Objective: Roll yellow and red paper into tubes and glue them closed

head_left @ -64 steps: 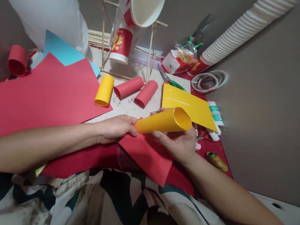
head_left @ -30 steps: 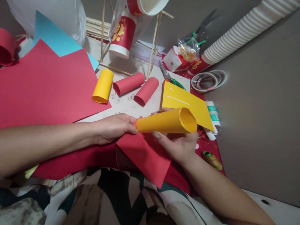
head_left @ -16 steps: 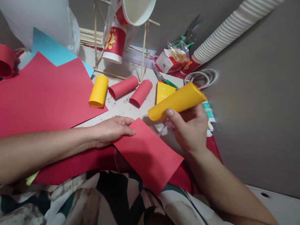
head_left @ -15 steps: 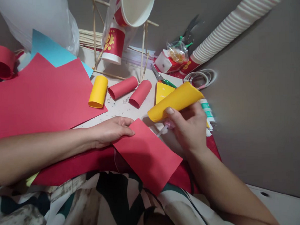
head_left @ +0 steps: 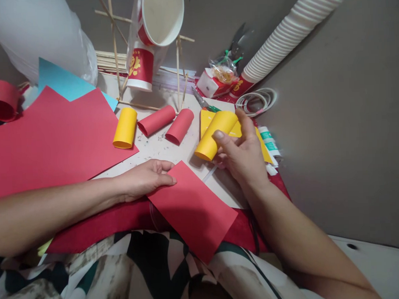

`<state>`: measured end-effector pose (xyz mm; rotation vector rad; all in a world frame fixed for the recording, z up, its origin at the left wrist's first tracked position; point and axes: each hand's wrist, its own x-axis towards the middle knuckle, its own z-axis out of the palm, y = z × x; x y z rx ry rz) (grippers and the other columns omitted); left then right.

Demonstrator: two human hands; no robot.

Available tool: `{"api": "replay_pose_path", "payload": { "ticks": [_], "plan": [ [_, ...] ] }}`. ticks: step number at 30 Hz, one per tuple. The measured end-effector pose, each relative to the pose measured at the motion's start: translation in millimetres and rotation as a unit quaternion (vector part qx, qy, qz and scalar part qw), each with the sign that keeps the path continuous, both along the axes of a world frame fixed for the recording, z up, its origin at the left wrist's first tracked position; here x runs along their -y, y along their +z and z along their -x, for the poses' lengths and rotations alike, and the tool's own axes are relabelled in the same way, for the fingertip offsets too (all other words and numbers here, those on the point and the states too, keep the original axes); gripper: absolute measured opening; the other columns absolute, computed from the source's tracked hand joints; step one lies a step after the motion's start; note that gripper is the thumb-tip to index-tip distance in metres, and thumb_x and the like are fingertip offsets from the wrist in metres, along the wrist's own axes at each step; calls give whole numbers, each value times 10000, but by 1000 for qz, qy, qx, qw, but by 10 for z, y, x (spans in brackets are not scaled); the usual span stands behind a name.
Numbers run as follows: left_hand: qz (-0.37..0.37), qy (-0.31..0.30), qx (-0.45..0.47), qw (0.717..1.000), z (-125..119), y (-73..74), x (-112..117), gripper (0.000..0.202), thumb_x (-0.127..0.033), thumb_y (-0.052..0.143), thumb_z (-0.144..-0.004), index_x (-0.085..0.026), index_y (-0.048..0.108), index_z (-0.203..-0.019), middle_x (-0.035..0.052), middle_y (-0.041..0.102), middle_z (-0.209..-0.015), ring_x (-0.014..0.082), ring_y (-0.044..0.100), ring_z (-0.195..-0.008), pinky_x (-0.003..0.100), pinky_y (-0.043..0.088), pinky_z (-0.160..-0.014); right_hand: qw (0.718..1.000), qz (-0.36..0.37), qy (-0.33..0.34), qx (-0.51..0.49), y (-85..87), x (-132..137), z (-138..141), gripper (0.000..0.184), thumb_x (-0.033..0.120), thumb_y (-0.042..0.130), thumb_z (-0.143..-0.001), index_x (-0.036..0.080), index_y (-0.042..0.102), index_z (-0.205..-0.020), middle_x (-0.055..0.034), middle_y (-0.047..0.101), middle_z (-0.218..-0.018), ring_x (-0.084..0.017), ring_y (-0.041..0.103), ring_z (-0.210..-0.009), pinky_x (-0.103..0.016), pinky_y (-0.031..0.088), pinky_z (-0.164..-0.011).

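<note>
My left hand [head_left: 150, 179] pinches the upper left corner of a red paper rectangle [head_left: 191, 211], whose lower part reaches over the table's front edge. In my right hand [head_left: 240, 152] is a yellow paper tube [head_left: 217, 136], tilted, with the thumb along its side and other fingers partly hidden behind it. Under and behind that tube lies a yellow paper piece [head_left: 265, 147]. Left of it rest two red paper tubes [head_left: 157, 120] and another yellow paper tube [head_left: 125, 128].
A large red sheet [head_left: 61, 141] covers the left side, over a blue sheet [head_left: 62, 78]. Behind stand a stick frame [head_left: 116, 52] and paper cups [head_left: 140, 66]. Scissors [head_left: 201, 99], a wire coil [head_left: 260, 101] and a long cup stack [head_left: 290, 33] are at the right, beside the wall.
My right hand has lowered the yellow tube toward the yellow paper and turned it, so it looks shorter. My left hand keeps its hold on the red rectangle. The camera view has shifted slightly.
</note>
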<state>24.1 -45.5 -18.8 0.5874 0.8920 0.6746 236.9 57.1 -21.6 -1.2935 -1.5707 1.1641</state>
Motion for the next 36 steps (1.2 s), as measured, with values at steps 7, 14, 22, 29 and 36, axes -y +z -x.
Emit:
{"api": "replay_pose_path", "payload": {
  "ticks": [7, 14, 22, 29, 36],
  "plan": [
    [-4, -5, -11, 1000, -2, 1, 4, 122, -174, 738, -747, -150, 666, -843, -13, 660, -636, 104, 636, -576, 187, 460, -581, 998, -9, -38, -49, 43, 3, 8, 781, 590, 601, -889, 320, 239, -1526, -103, 713, -1149, -198, 732, -711, -265, 480, -422],
    [-9, 4, 7, 1000, 0, 10, 0, 108, -136, 713, -793, -132, 737, -898, 27, 746, -736, 89, 665, -604, 171, 487, -611, 996, -38, 85, -16, 153, 221, 9, 324, 513, 697, -855, 209, 713, -964, -49, 740, -829, -145, 652, -626, -265, 503, -531],
    [-16, 6, -31, 999, -12, 94, 28, 139, -233, 759, -794, -132, 738, -887, 26, 736, -720, 88, 643, -605, 181, 465, -615, 940, 102, 313, 91, 269, 371, 33, 335, 436, 775, -786, 171, 628, -643, 64, 406, -535, -69, 351, -510, -217, 293, -467],
    [-166, 91, -219, 957, 119, 452, -27, 265, -244, 752, -786, -171, 696, -1035, 21, 734, -897, 140, 672, -806, 237, 517, -728, 959, 188, 210, -33, 191, 190, -16, 349, 465, 890, -594, 192, 714, -721, 10, 665, -677, -107, 549, -578, -246, 457, -552],
    [-262, 162, -378, 873, 255, 1128, 27, 329, -260, 663, -863, -244, 672, -1192, 28, 728, -1063, 263, 695, -1069, 389, 559, -886, 953, 208, 207, -75, 186, 178, -16, 286, 448, 824, -696, 194, 696, -726, 4, 653, -639, -109, 528, -516, -257, 426, -492]
  ]
}}
